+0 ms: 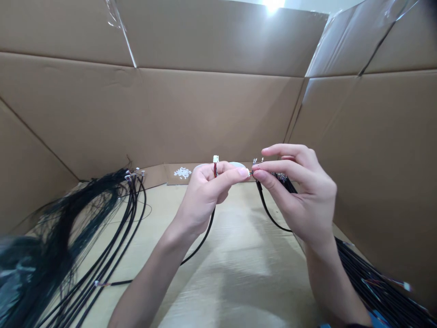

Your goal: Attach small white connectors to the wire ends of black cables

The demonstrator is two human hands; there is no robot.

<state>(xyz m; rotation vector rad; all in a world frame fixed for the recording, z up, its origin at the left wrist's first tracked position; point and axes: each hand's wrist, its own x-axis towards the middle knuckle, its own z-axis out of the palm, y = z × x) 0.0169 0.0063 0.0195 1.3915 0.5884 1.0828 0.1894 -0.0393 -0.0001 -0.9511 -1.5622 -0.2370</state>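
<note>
My left hand [208, 187] pinches a small white connector housing [248, 172] between thumb and forefinger. A black cable [209, 228] also runs through that hand, its white plug [215, 159] and coloured wires standing up between the fingers. Facing it, my right hand [297, 187] pinches a thin wire end of another black cable [264, 205] right at the housing. Whether the wire's tip is inside the housing is too small to tell. Several loose wire ends with metal terminals [255, 161] stick up beside my right fingertips.
A pile of small white housings [182, 172] lies on cardboard at the back. Black cables with white plugs [128, 214] and a dark wire bundle [64, 228] cover the left side. More black cables [368, 278] lie at right. Cardboard walls [211, 109] enclose the table [246, 255].
</note>
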